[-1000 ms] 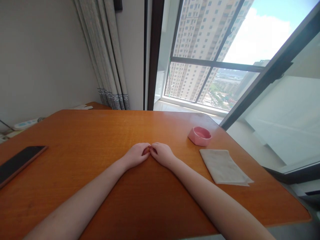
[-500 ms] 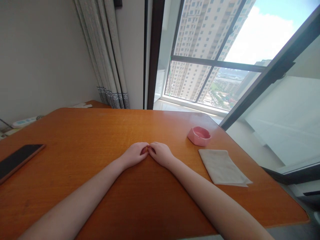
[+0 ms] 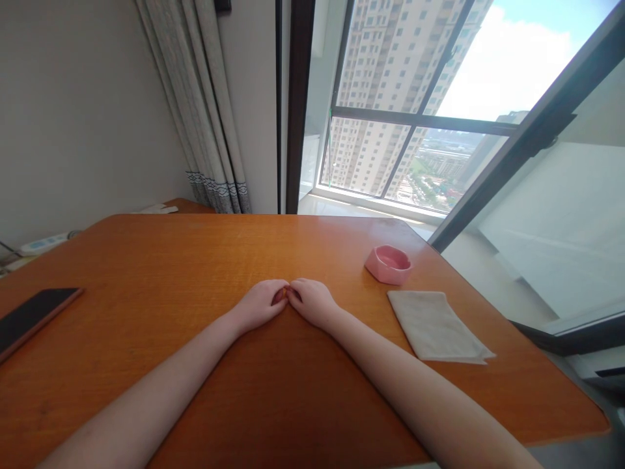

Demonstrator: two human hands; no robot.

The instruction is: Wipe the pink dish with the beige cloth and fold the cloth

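My left hand (image 3: 261,303) rests on the brown wooden table (image 3: 205,254) with its fingers curled in. Against it lies my right hand (image 3: 313,302), closed in the same way. The two meet at fingertips and thumbs, near the middle of the tabletop. No object shows between them; a small gap beside the thumbs is reddish and in shadow. To the right of my right hand are a pink angular bowl (image 3: 389,265) and a folded light grey cloth (image 3: 437,326), both apart from it.
A flat dark slab with a reddish edge (image 3: 36,316) lies at the table's left side. Past the back left edge is a white power strip (image 3: 45,243). A grey curtain (image 3: 205,117) hangs behind the table, beside a large window (image 3: 390,117).
The view has shifted very slightly. Both hands stay together in the same place and pose, and the objects on the table have not moved.
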